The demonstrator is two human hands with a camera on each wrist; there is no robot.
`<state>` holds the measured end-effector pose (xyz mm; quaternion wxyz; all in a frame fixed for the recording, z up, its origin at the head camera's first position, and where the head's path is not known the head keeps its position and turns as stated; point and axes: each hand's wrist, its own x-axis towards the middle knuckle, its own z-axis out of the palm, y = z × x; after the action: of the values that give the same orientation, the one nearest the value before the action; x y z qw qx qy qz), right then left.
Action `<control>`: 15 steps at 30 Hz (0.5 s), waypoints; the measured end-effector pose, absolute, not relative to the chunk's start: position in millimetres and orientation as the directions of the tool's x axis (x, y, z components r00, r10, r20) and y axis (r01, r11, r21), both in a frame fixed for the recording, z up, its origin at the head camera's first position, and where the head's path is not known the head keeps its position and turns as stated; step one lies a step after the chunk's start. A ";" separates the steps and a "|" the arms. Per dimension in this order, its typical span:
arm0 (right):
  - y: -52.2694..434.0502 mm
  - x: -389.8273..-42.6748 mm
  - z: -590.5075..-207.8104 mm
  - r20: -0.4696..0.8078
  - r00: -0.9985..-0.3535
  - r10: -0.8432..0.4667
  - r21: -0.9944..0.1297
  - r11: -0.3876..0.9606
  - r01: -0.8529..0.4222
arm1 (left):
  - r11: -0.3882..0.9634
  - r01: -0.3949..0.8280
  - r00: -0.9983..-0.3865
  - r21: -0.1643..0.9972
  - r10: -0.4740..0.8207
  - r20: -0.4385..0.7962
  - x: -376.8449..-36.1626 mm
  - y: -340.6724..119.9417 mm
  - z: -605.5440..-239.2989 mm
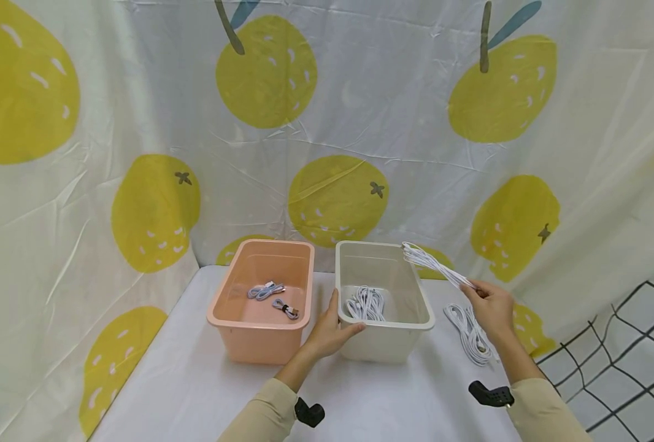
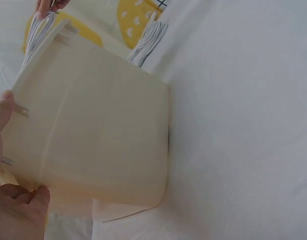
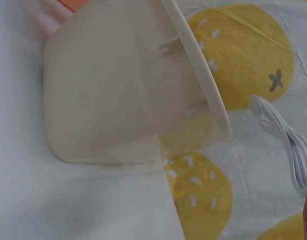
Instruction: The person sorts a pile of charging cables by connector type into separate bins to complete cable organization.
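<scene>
My left hand (image 1: 329,331) holds the near left corner of the cream plastic bin (image 1: 384,341). Its thumb lies at the front rim, and in the left wrist view the other fingers curl at the bin's side. Inside that bin sits a coiled white cable (image 1: 367,304). To the right, my right hand (image 1: 492,307) pinches one end of a bundled white cable (image 1: 437,265), raised so its far end is above the bin's right rim. The right wrist view shows the bundle at its edge, with most of the hand cut off.
A peach bin (image 1: 266,344) stands left of the cream one, with two small cable bundles, one grey-white (image 1: 266,290) and one with a dark tie (image 1: 286,309). Another white cable coil (image 1: 467,334) lies on the white table below my right hand. A black wire grid (image 1: 614,362) is at far right.
</scene>
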<state>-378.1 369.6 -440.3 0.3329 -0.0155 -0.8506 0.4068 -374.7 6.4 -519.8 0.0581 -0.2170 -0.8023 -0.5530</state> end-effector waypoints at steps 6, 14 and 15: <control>345.3 -381.0 -432.1 0.556 -0.791 0.255 -0.678 0.690 -0.254 | 0.287 0.430 -0.891 0.856 0.287 0.351 -373.8 5.1 -519.3; 311.8 -388.7 -430.3 0.629 -0.747 0.216 -0.604 0.741 -0.294 | 0.279 0.421 -0.895 0.863 0.281 0.345 -373.6 6.1 -519.0; 309.3 -389.9 -430.9 0.637 -0.739 0.221 -0.600 0.743 -0.295 | 0.272 0.423 -0.893 0.864 0.285 0.348 -374.1 6.9 -519.2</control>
<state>-389.9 309.3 -430.9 0.3606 0.0215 -0.8612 0.3576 -374.1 6.9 -519.2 0.0617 -0.2227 -0.7951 -0.5607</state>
